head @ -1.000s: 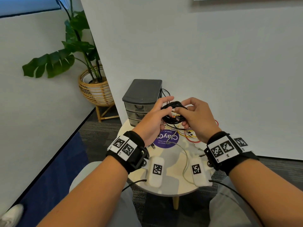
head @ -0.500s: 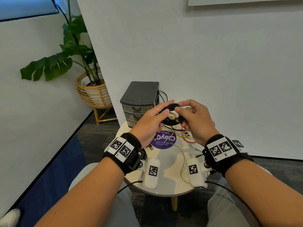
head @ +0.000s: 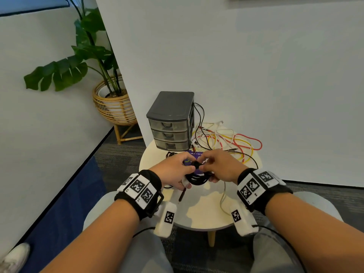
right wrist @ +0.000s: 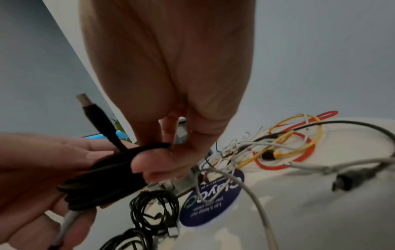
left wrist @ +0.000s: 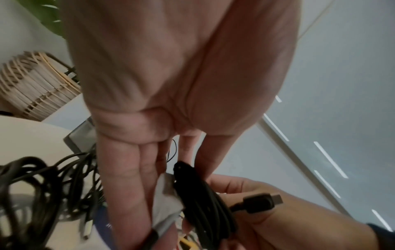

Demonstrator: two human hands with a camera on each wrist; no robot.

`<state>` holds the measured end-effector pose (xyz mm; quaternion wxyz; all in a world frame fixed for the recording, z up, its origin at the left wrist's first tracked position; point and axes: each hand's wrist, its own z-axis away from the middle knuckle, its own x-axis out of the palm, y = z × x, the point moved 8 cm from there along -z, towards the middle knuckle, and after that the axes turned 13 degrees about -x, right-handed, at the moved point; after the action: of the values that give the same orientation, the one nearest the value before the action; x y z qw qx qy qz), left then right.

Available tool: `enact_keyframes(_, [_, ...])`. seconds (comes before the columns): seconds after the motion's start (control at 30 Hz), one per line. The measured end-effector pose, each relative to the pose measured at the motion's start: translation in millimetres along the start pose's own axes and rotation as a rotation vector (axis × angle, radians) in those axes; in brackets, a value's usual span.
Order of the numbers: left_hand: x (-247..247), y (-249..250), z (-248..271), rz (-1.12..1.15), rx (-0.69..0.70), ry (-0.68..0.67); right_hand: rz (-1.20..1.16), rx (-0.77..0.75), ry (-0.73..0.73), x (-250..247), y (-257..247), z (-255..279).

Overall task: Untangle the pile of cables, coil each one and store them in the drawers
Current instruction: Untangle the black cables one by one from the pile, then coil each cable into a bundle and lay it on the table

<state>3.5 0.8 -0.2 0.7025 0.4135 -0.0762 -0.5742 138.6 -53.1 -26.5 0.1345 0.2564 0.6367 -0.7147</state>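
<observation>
White walls back a small round table [head: 199,215]. Left of the fingers stands a plant [head: 78,62] in a basket [head: 112,107]. Beyond the fingers sits a grey drawer unit [head: 170,123], its three drawers closed. The left hand [head: 173,172] curls under a black coil [head: 197,179], with a grey cable end beneath the same fingers. The right hand [head: 220,166] pinches the coil's top wrap, and a plug [right wrist: 90,108] juts up beside its fingertips. Right of the fingers lies a tangle [head: 226,140] of loose cables.
</observation>
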Motion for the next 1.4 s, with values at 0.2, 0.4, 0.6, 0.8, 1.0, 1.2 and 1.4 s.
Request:
enact_keyframes(0.2, [2, -15, -26, -0.179, -0.071, 0.08, 0.397, -0.08, -0.022, 15, 1, -9])
enact_keyframes(0.4, [-2, -8, -45, -0.644, 0.034, 0.339, 0.506, -0.104, -0.086, 28, -3, -14])
enact_keyframes(0.6, [-1, -8, -55, -0.752, 0.016, 0.396, 0.461, -0.114, -0.067, 24, -10, -14])
enact_keyframes(0.8, [-5, -5, -51, -0.754, 0.049, 0.404, 0.358, -0.074, 0.24, -34, -12, -2])
enact_keyframes(1.0, [-6, 10, -50, -0.689, 0.06, 0.385, 0.487, 0.178, -0.161, -22, 20, 10])
enact_keyframes(1.2, [-10, 42, -36, -0.592, 0.253, 0.335, 0.208, -0.018, -0.069, -35, -18, 11])
enact_keyframes(1.4, [-28, 95, -5, -0.466, 0.495, 0.356, -0.049, -0.217, 0.112, -93, -101, 14])
